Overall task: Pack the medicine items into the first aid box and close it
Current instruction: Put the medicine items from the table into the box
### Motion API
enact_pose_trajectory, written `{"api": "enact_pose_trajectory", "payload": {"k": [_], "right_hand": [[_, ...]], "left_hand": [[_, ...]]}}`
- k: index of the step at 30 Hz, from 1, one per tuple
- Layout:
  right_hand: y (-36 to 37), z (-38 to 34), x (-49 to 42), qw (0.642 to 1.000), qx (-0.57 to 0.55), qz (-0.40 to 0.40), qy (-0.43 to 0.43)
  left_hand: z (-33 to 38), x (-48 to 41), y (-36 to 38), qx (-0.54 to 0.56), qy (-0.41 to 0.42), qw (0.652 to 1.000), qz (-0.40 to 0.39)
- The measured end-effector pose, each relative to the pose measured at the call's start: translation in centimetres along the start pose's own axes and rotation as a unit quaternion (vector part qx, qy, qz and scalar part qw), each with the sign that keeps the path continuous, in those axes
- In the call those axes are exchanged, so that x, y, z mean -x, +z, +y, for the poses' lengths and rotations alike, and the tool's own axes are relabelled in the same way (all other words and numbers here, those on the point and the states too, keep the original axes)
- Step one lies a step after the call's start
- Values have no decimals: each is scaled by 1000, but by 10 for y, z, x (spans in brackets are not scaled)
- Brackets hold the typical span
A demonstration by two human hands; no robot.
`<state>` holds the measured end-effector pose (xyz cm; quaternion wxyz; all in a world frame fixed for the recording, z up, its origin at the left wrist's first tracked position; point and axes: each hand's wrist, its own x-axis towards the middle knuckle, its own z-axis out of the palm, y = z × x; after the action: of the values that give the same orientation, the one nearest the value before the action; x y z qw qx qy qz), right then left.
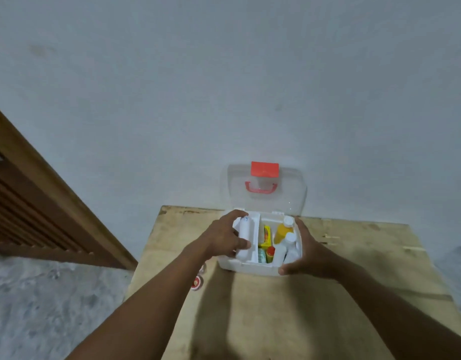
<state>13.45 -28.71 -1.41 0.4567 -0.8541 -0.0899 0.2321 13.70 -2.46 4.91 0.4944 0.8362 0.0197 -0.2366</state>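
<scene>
The left hand point(224, 237) grips a white tube point(244, 233) inside the first aid box point(250, 268). The right hand point(311, 258) clasps its right wall

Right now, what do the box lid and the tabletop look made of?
Lid: likely clear plastic, slightly glossy; the wall shows through it. Tabletop: probably unfinished plywood or wood, matte; pale grain and a chipped back edge show.

The first aid box point(250, 269) sits on the table point(359, 271) before the wall point(224, 100), lid point(291, 196) upright behind, bottles point(283, 232) inside.
</scene>
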Motion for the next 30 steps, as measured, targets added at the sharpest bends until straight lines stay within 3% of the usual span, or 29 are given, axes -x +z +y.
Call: {"api": "enact_pose_trajectory", "payload": {"k": [15,30], "right_hand": [[-5,-8,1,999,32,-15,39],[-4,-6,-1,999,10,-29,18]], "left_hand": [[-20,-8,2,20,-17,999,39],[-4,-6,3,-5,-27,995,93]]}}
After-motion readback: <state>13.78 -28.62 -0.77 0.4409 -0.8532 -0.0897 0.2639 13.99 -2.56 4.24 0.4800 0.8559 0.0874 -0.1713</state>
